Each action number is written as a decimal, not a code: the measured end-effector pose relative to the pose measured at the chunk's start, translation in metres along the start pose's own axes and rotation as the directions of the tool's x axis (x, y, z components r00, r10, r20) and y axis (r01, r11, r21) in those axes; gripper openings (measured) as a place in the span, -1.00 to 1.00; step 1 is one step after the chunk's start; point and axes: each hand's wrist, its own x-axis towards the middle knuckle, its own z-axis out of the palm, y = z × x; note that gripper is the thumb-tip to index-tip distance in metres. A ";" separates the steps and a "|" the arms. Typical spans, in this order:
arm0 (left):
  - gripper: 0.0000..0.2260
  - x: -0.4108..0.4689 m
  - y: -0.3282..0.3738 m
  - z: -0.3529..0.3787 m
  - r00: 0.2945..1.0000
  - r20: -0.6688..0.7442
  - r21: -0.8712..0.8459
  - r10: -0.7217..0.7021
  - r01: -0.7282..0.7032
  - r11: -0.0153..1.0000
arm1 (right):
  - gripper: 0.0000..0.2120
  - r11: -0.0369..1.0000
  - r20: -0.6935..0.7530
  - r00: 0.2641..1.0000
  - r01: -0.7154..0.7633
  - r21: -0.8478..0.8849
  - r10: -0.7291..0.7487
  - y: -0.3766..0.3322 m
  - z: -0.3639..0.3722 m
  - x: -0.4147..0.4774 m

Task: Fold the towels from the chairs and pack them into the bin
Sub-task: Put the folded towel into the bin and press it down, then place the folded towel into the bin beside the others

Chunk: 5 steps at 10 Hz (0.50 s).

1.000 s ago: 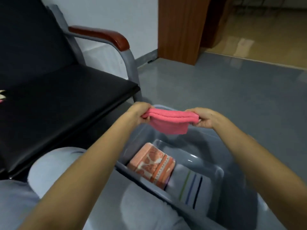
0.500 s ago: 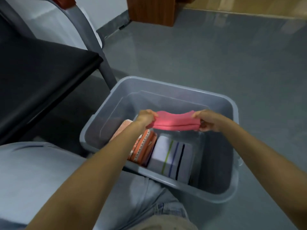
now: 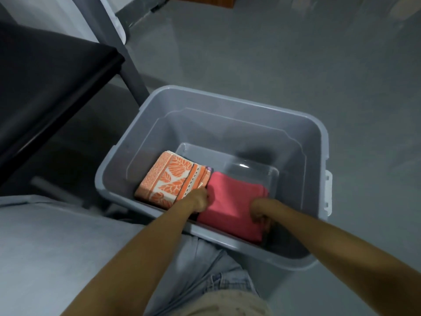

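A folded pink towel lies low inside the grey plastic bin, over the spot where a white striped towel lay, which is now hidden. My left hand grips the pink towel's left edge and my right hand grips its right edge, both reaching down into the bin. A folded orange leaf-patterned towel lies beside it at the left of the bin floor.
A black chair seat with a grey metal leg stands close to the bin's left. My knees in light jeans are against the bin's near rim. Grey floor stretches behind and to the right.
Both hands have lowered the pink towel from above the bin down onto the striped towel inside. The view has tilted further down.
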 end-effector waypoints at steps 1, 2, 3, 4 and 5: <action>-0.71 -0.011 0.006 0.005 0.968 0.250 0.093 0.030 -0.054 0.994 | -0.69 0.985 0.055 0.985 0.166 -0.055 -0.163 -0.004 0.006 0.019; -0.65 -0.012 0.005 0.004 0.940 0.342 0.161 -0.025 -0.032 0.986 | -0.74 0.968 0.151 0.958 0.229 0.106 -0.243 -0.009 0.016 0.014; -0.65 -0.013 0.002 -0.004 0.957 0.288 0.175 0.033 -0.086 0.981 | -0.68 0.958 0.027 0.966 0.252 0.138 -0.258 -0.013 0.008 0.008; -0.66 -0.049 0.015 -0.055 0.985 0.172 0.017 0.032 -0.035 0.999 | -0.71 0.947 -0.158 0.948 0.295 0.126 -0.275 -0.024 -0.027 -0.007; -0.69 -0.054 0.001 -0.113 0.994 -0.101 -0.055 0.049 -0.055 0.997 | -0.68 0.927 -0.413 0.853 0.372 0.051 -0.320 -0.057 -0.083 -0.031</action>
